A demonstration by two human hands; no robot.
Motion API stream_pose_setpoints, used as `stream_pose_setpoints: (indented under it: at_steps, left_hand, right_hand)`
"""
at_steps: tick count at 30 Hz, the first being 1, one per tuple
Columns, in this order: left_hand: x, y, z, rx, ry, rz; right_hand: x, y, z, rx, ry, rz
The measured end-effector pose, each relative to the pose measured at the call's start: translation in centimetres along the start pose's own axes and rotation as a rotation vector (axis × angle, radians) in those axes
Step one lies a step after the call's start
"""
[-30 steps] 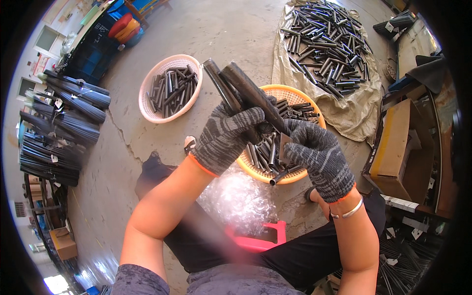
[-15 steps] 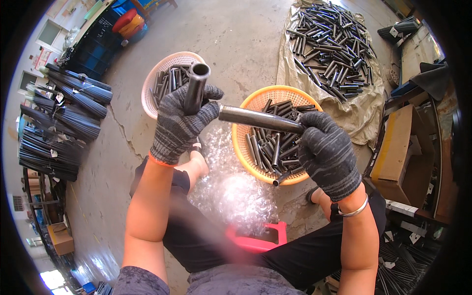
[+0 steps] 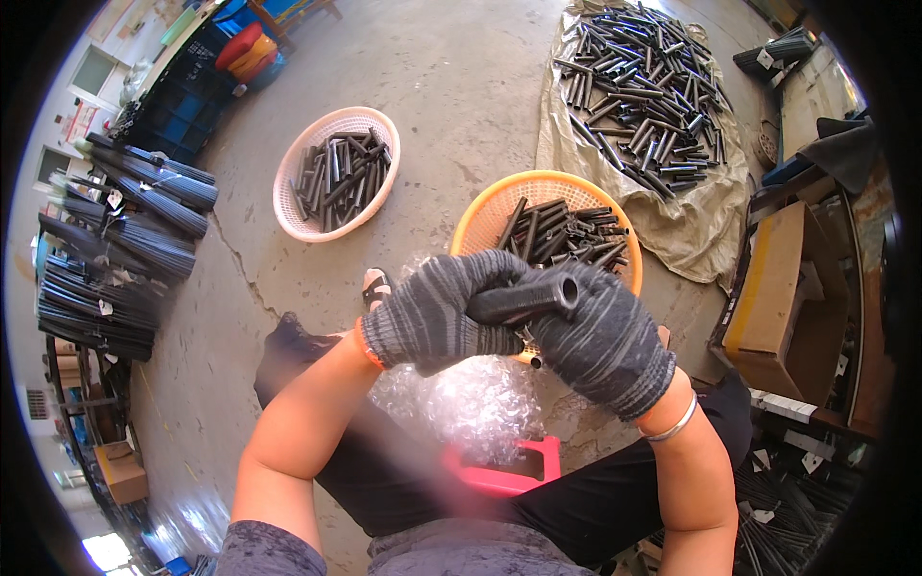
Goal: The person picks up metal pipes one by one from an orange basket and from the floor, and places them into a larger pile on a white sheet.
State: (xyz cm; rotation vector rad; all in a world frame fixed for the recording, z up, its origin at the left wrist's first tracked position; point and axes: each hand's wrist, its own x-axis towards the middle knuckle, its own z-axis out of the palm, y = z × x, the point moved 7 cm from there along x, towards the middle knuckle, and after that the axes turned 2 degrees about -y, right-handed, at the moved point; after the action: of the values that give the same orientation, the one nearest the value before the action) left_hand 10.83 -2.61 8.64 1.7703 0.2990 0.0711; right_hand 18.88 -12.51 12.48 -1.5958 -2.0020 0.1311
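Observation:
In front of my lap, my two hands are close together, both in grey-and-black striped knit gloves. My left hand (image 3: 437, 312) is closed round a short dark metal tube (image 3: 519, 301), whose hollow end points right. My right hand (image 3: 603, 341) is closed against that end of the tube, its fingers curled. The second tube that it held is hidden now, behind the gloves. Just beyond the hands stands an orange plastic basket (image 3: 485, 204) with many dark tubes, partly covered by the gloves. Farther left is a pink basket (image 3: 283, 197) holding similar tubes.
A large heap of tubes (image 3: 653, 96) lies on a tan sheet (image 3: 696, 235) at the far right. Bundled dark rods (image 3: 144, 230) are stacked at left. An open cardboard box (image 3: 764, 288) stands at right. Clear plastic film (image 3: 461, 403) and a pink stool (image 3: 495, 478) are between my legs.
My hands have come together and lower. The left moved right, turning its tube from upright to nearly level. The tube spanning between the hands has gone from sight. The pink basket is uncovered.

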Motion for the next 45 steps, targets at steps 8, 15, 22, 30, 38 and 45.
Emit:
stream_pose_setpoints:
  at_steps: [8, 15, 22, 30, 38, 45]
  left_hand:
    - [-0.5, 0.0, -0.7, -0.056, 0.069, -0.01]
    - [-0.3, -0.5, 0.3, -0.04, 0.109, 0.066]
    - [-0.2, 1.2, 0.6, 0.253, 0.166, 0.244]
    - [-0.1, 2.5, 1.5, 0.354, 0.255, 0.376]
    - [0.1, 0.3, 2.1, -0.242, -0.085, 0.108]
    - [-0.5, -2.2, 3.2, -0.603, -0.435, -0.138]
  right_hand:
    - [-3.3, 5.1, -1.4, 0.98, 0.313, 0.677]
    - [-2.9, 4.1, 0.3, 1.073, 0.314, 0.477]
    - [-3.0, 3.2, -0.2, 0.847, 0.388, 0.516]
    - [-3.0, 2.4, -0.9, 0.541, 0.508, 0.36]
    - [-2.1, 2.9, -1.5, 0.503, 0.421, 0.329]
    - [-1.9, 3.0, -2.1, 0.543, 0.469, 0.316]
